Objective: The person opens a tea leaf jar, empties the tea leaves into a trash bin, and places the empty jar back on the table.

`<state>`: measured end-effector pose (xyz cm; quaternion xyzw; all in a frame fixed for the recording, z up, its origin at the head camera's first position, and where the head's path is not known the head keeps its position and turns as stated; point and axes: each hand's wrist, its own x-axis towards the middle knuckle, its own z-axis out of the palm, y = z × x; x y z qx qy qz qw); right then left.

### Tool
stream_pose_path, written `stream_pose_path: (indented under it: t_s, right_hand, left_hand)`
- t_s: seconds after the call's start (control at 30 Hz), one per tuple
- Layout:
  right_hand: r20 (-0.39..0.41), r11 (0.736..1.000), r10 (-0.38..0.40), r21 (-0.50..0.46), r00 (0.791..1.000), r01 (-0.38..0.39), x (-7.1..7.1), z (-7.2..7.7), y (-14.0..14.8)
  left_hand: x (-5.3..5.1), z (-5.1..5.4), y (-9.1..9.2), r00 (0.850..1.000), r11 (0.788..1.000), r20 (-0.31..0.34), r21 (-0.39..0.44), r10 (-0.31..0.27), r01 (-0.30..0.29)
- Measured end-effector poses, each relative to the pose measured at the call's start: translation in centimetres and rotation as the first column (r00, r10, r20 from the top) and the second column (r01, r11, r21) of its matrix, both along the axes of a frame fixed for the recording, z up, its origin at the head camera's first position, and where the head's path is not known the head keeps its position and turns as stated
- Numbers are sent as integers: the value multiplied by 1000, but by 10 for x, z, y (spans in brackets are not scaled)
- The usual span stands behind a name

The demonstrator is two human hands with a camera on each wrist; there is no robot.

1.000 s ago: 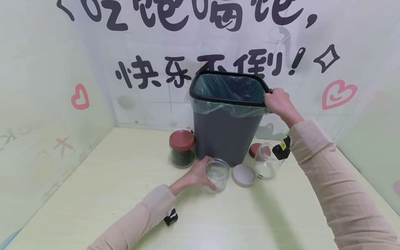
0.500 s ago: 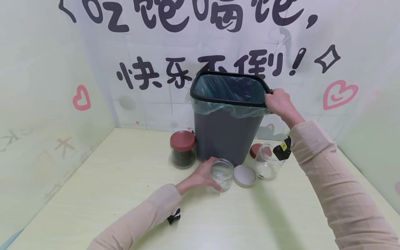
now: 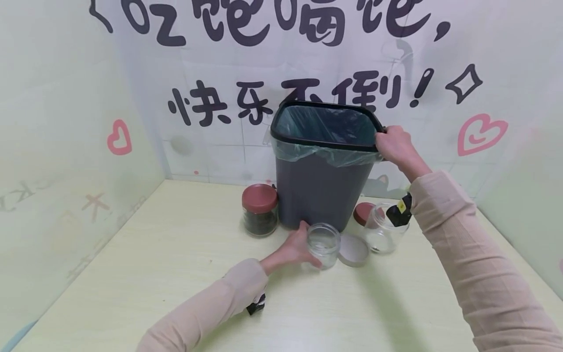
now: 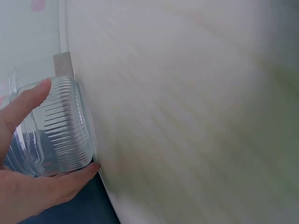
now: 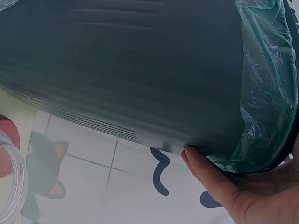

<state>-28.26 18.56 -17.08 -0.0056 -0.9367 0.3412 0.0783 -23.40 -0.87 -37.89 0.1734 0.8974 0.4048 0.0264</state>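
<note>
In the head view my left hand (image 3: 299,248) holds a clear open glass jar (image 3: 324,248) upright on the table, thumb and fingers around opposite sides. The left wrist view shows the jar's ribbed wall (image 4: 67,123) between thumb and fingers. A pale round lid (image 3: 354,251) lies against the jar's right side. Behind stands a dark grey trash bin (image 3: 318,193) with a green plastic liner (image 3: 340,157) folded over its rim. My right hand (image 3: 396,145) grips the bin's right rim corner; in the right wrist view its fingers (image 5: 210,177) curl under the edge.
Left of the bin is a red-lidded jar (image 3: 259,210) with dark contents. To the right stand a second open glass jar (image 3: 383,234) and a red lid (image 3: 364,213) behind it. A printed wall (image 3: 211,146) closes off the back of the table (image 3: 176,274).
My left hand has slid the glass jar rightward along the front of the bin until it meets the pale lid, which has shifted slightly right. My right hand keeps its grip on the rim.
</note>
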Motion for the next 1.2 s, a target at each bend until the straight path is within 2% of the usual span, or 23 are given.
stream_pose_path:
  t_s: [0.1,0.33,0.6,0.8,1.03,1.2]
  right_hand:
    - [7,1000,2,-2,1000,-2,0,0,0]
    - [-10,1000,-5,14,1000,5,0,-1,-1]
    - [-11,1000,2,19,1000,-2,1,-1,0]
    - [2,1000,1,8,1000,-1,2,0,0]
    - [9,1000,-2,3,1000,2,3,0,-1]
    - [-6,1000,2,-1,1000,-2,4,0,-1]
  left_hand:
    - [0,-1,4,1000,1000,-1,-8,1,-1]
    - [1,0,14,999,996,-46,-86,18,-22]
    - [3,1,24,997,995,-9,-62,77,-77]
    - [3,0,31,997,991,-8,-109,81,-81]
    - [5,1,34,997,992,-30,-106,67,-69]
    - [7,2,34,998,994,-19,-83,67,-68]
